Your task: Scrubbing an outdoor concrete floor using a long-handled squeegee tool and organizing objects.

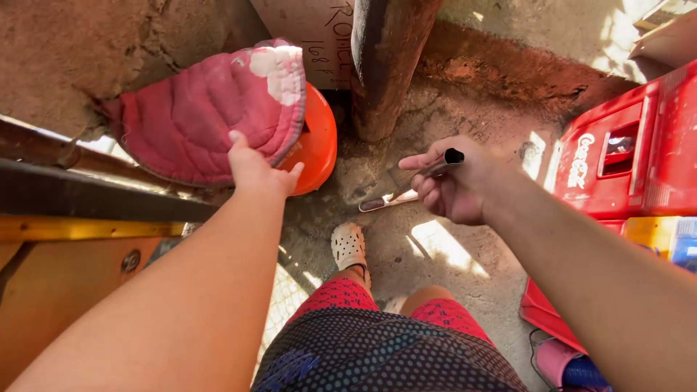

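We see hard daylight from the upper right, glaring off the red crate (639,156) and leaving bright patches on the floor (443,247); our forearms bulge with wide-angle stretch at the lower edges, while the centre stays sharp and warmly saturated

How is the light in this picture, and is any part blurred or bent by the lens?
Head view: hard sun patches on the concrete floor and glare at the top right corner; the left hand on the pink cushion and the right hand holding a knife look sharp; the wide lens stretches both forearms near the edges.
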